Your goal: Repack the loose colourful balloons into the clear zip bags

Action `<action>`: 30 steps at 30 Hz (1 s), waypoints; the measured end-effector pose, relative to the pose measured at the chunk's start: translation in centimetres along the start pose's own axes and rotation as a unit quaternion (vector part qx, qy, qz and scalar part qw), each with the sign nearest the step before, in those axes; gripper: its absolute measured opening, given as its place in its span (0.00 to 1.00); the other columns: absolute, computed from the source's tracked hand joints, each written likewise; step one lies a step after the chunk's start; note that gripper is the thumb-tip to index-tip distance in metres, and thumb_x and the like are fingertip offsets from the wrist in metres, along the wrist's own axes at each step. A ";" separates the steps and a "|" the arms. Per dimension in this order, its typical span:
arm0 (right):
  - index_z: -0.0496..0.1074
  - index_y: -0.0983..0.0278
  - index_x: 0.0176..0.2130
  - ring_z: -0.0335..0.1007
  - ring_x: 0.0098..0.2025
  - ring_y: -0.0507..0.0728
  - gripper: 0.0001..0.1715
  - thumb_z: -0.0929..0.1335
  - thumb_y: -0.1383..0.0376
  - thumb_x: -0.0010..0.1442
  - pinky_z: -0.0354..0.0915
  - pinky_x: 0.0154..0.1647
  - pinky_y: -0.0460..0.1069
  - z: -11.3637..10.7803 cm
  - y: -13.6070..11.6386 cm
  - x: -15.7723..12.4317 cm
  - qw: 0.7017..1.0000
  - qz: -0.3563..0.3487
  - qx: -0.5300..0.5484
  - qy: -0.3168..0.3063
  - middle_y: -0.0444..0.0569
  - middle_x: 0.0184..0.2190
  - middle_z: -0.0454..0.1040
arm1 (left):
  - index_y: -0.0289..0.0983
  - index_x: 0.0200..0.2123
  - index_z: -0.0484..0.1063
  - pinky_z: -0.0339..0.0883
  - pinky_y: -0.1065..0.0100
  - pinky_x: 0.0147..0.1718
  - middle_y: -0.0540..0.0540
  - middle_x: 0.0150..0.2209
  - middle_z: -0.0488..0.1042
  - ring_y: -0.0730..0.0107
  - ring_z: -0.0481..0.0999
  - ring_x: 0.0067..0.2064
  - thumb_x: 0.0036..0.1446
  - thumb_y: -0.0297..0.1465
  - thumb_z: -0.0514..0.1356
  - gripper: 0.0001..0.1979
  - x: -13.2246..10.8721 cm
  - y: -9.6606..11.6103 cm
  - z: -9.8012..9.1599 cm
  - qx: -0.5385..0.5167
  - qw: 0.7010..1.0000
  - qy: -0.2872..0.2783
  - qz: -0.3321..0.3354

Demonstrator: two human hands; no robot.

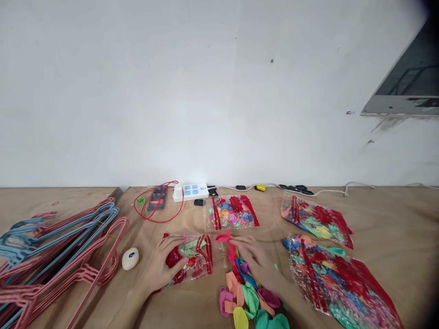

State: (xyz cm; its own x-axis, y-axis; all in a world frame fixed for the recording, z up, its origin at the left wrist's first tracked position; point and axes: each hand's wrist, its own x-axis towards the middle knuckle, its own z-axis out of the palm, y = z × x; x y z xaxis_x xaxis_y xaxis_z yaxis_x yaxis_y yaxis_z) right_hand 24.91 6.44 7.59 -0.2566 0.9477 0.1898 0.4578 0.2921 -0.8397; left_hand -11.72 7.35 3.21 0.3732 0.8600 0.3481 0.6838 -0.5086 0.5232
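Observation:
My left hand [166,262] lies over the left end of a clear plastic bag of balloons [197,260] with red print, gripping it against the table. Its thumb rests on top of the bag, and the fingers curl around the far side. A red balloon [224,237] is at the fingertips of my right hand [255,258], just right of the bag's end. These fingers point to the left and look closed on it. Below and partly under that hand spreads a loose pile of balloons [252,299] in several colours. My right forearm hides part of the pile.
Three more balloon bags lie around: one behind [233,212], two at right [318,217] [343,283]. Pink and blue hangers [68,256] fill the left. A white case [130,259], a power strip [190,192] and a red cable [157,221] are on the wooden table [267,230].

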 end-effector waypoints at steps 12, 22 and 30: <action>0.79 0.56 0.63 0.65 0.72 0.67 0.49 0.54 0.29 0.70 0.51 0.77 0.62 4.2 -3.6 3.6 0.947 0.200 0.075 -0.239 0.51 0.67 0.73 | 0.50 0.66 0.71 0.66 0.44 0.67 0.42 0.65 0.74 0.50 0.72 0.67 0.71 0.39 0.63 0.22 -0.1 0.0 0.0 -0.041 0.999 0.024 0.022; 0.84 0.61 0.53 0.79 0.60 0.69 0.42 0.59 0.34 0.73 0.66 0.69 0.65 1.5 0.0 2.2 0.988 0.074 0.123 -0.056 0.55 0.53 0.84 | 0.50 0.64 0.73 0.66 0.44 0.67 0.44 0.64 0.75 0.51 0.73 0.66 0.72 0.39 0.62 0.19 0.1 0.6 -0.4 -0.034 0.999 0.017 0.021; 0.85 0.59 0.51 0.83 0.52 0.69 0.23 0.67 0.49 0.72 0.76 0.56 0.63 -3.2 5.6 0.4 0.994 0.002 -0.092 0.066 0.54 0.49 0.86 | 0.51 0.68 0.69 0.64 0.43 0.68 0.44 0.66 0.74 0.51 0.71 0.68 0.73 0.39 0.62 0.23 0.0 0.0 -0.3 0.013 1.000 -0.010 0.020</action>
State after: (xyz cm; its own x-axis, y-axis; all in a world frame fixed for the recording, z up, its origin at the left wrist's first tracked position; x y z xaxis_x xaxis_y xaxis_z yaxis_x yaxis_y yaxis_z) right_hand 30.09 8.91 4.54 -0.1463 0.9541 0.2612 0.6095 0.2949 -0.7359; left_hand -11.90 7.33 3.42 0.4137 0.8394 0.3524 0.6835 -0.5421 0.4888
